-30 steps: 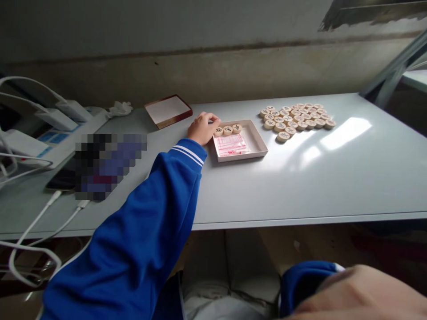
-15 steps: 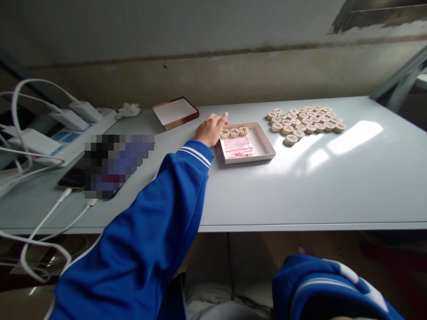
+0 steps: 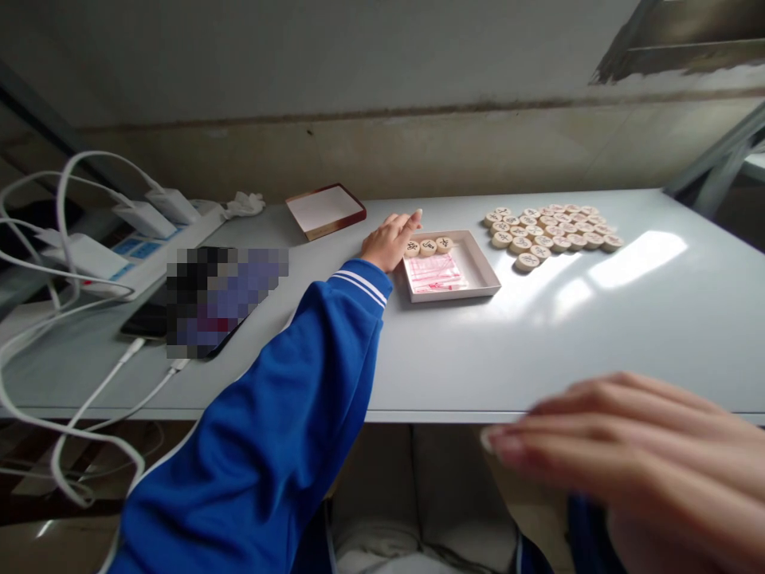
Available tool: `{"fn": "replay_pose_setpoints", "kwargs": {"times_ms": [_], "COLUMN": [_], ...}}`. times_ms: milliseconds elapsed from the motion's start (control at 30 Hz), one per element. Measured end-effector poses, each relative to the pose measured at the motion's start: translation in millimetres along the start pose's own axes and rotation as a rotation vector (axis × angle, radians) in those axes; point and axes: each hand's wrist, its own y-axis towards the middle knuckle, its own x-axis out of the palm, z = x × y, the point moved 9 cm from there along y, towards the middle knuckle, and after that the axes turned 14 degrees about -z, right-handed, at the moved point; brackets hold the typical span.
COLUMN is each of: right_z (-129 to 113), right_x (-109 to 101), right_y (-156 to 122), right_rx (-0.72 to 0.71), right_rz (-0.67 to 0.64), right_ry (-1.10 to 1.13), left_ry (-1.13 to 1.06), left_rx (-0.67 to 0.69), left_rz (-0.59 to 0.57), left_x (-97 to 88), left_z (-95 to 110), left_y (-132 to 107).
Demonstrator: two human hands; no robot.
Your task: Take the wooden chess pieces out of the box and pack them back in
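Xiangqi pieces [image 3: 429,248] stand in a short row along the far left side of a shallow white box [image 3: 483,269]. Below them in the box is a clear plastic bag [image 3: 436,273] with red markings. My left hand [image 3: 391,240] holds the box at its far left corner, its fingers bent over the rim and partly hidden. At the lower right, my right hand [image 3: 627,454] is raised near the table's front edge, slightly blurred. Its fingers are stretched out, with nothing seen in them. More xiangqi pieces [image 3: 553,226] lie grouped to the box's right, faces up.
An upturned box lid [image 3: 327,209] with dark red sides lies near the wall. Phones [image 3: 206,311], partly blurred out, are at the left with white charging cables [image 3: 123,367]. A power strip [image 3: 143,259] with several plugs stands behind them. Light patches fall on the grey table [image 3: 442,359].
My right hand has come up into view at the lower right, where only its sleeve showed before. The view has shifted slightly; my left hand remains at the box.
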Motion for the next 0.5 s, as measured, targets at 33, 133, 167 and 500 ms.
{"fn": "replay_pose_setpoints", "kwargs": {"times_ms": [33, 133, 167, 500], "right_z": [12, 67, 84, 190], "right_x": [-8, -41, -50, -35], "right_y": [7, 24, 29, 59], "right_rx": [0.049, 0.249, 0.29, 0.205], "right_rz": [0.021, 0.144, 0.171, -0.244], "right_ry": [-0.062, -0.31, -0.43, -0.561], "left_ry": [-0.012, -0.027, -0.026, 0.029], "left_rx": [0.015, 0.029, 0.029, 0.023], "left_rz": [0.006, 0.008, 0.001, -0.067], "left_x": [-0.9, -3.0, -3.0, 0.5], "left_z": [0, 0, 0, 2], "left_y": [0, 0, 0, -2]}}
